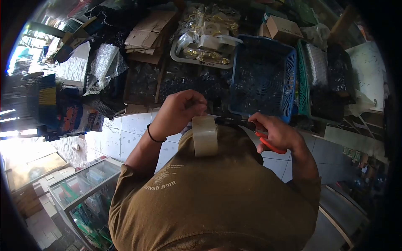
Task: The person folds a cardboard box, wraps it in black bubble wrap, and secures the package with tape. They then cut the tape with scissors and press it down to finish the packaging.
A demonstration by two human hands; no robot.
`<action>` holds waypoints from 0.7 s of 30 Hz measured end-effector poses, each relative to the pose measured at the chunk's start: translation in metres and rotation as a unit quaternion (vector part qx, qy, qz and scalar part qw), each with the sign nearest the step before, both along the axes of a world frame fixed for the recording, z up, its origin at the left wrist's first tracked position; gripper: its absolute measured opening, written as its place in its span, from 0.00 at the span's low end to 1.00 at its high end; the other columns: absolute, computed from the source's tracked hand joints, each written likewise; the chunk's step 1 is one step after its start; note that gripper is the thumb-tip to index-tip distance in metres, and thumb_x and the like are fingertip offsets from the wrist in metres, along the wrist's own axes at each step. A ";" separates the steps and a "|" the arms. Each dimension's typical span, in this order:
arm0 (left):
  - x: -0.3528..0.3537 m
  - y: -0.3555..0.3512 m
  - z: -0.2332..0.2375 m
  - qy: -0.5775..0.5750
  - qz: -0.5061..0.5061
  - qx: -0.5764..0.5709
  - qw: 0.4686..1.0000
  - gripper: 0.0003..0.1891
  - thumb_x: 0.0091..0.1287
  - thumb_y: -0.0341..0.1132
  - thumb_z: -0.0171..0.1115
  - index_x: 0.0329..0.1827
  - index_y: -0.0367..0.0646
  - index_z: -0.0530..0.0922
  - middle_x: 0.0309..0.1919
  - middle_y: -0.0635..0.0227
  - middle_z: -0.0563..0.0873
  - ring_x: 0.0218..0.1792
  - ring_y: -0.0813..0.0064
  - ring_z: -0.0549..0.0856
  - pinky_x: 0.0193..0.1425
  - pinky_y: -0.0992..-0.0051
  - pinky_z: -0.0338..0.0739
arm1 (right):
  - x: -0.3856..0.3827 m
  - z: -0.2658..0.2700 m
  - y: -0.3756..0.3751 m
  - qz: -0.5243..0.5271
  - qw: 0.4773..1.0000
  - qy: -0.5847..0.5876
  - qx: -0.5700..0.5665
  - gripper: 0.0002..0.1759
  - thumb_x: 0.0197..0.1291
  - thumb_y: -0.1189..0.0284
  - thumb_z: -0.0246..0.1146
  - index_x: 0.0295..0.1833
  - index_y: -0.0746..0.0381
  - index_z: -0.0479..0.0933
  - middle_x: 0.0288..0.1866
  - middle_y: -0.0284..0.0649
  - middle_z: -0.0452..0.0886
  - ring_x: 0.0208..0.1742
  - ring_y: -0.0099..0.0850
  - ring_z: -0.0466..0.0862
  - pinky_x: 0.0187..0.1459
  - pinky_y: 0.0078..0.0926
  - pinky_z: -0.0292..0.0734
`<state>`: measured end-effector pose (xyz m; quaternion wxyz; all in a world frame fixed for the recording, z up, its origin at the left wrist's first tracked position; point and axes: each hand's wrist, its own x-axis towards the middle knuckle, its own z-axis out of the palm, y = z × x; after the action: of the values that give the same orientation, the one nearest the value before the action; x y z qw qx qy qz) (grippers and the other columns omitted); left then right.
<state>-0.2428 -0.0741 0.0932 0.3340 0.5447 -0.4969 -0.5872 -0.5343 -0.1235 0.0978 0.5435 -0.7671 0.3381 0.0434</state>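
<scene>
While hanging against the brown shirt, tape roll (205, 136): pinched at its top by the left hand (180, 109).
Right hand (278, 131): closed around orange scissors (272, 146), beside the roll.
Floor (121, 134): white tiles under both hands.
Beyond the hands: blue basket (259, 83), cluttered stock.

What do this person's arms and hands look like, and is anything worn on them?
Both hands are bare, with no gloves. The left hand has a thin black band round its wrist; the right hand shows none. The forearms are uncovered below short olive-brown T-shirt sleeves, and the shirt carries a pale printed emblem.
</scene>
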 end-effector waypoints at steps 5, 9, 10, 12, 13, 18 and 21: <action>-0.004 -0.002 0.001 0.046 0.039 -0.022 0.998 0.12 0.64 0.23 0.56 0.51 0.31 0.75 0.31 0.67 0.82 0.37 0.80 0.83 0.41 0.81 0.76 | -0.007 -0.013 0.002 -0.026 0.994 -0.093 -0.048 0.47 0.27 0.45 0.76 0.51 0.61 0.66 0.30 0.36 0.71 0.31 0.30 0.72 0.34 0.29 0.70; -0.002 -0.005 0.012 0.036 0.007 -0.015 0.999 0.14 0.64 0.23 0.57 0.53 0.31 0.74 0.30 0.68 0.82 0.36 0.80 0.83 0.41 0.81 0.77 | -0.005 -0.009 -0.002 -0.017 0.995 -0.078 -0.053 0.47 0.27 0.43 0.74 0.50 0.61 0.67 0.30 0.36 0.71 0.30 0.29 0.72 0.33 0.28 0.69; -0.003 -0.006 0.017 0.015 -0.002 -0.004 1.000 0.12 0.63 0.23 0.58 0.50 0.31 0.76 0.30 0.68 0.82 0.35 0.80 0.83 0.40 0.81 0.77 | -0.004 -0.009 -0.002 -0.015 0.996 -0.068 -0.055 0.47 0.27 0.43 0.75 0.51 0.61 0.67 0.29 0.36 0.71 0.30 0.29 0.72 0.33 0.29 0.69; -0.003 -0.006 0.018 -0.006 -0.009 0.007 1.000 0.10 0.63 0.24 0.58 0.47 0.31 0.77 0.29 0.69 0.82 0.34 0.80 0.83 0.39 0.81 0.77 | -0.003 -0.008 -0.004 -0.011 0.997 -0.058 -0.057 0.47 0.27 0.44 0.75 0.51 0.61 0.67 0.29 0.36 0.71 0.29 0.29 0.72 0.33 0.29 0.69; -0.002 -0.006 0.015 -0.022 -0.004 0.003 1.000 0.08 0.63 0.25 0.59 0.44 0.32 0.77 0.29 0.69 0.82 0.33 0.81 0.83 0.38 0.82 0.77 | -0.002 -0.007 -0.005 -0.001 0.997 -0.052 -0.054 0.47 0.27 0.44 0.75 0.50 0.62 0.67 0.29 0.36 0.71 0.29 0.29 0.72 0.33 0.29 0.69; -0.005 -0.004 0.011 -0.032 0.028 -0.012 0.999 0.05 0.63 0.27 0.61 0.37 0.34 0.78 0.28 0.69 0.83 0.31 0.82 0.83 0.34 0.84 0.76 | 0.004 0.003 -0.013 0.036 0.999 -0.015 -0.033 0.45 0.28 0.48 0.76 0.49 0.62 0.66 0.30 0.37 0.72 0.31 0.30 0.73 0.34 0.30 0.69; -0.008 -0.003 0.016 -0.014 0.034 -0.006 0.999 0.07 0.62 0.29 0.62 0.38 0.32 0.78 0.27 0.65 0.84 0.31 0.80 0.85 0.33 0.82 0.77 | 0.007 0.010 -0.018 0.061 0.998 0.013 -0.018 0.40 0.38 0.55 0.75 0.52 0.63 0.64 0.39 0.46 0.76 0.42 0.42 0.79 0.43 0.37 0.73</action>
<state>-0.2504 -0.0768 0.1093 0.3499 0.5677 -0.4858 -0.5650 -0.5270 -0.1412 0.1079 0.5216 -0.7950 0.2990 0.0805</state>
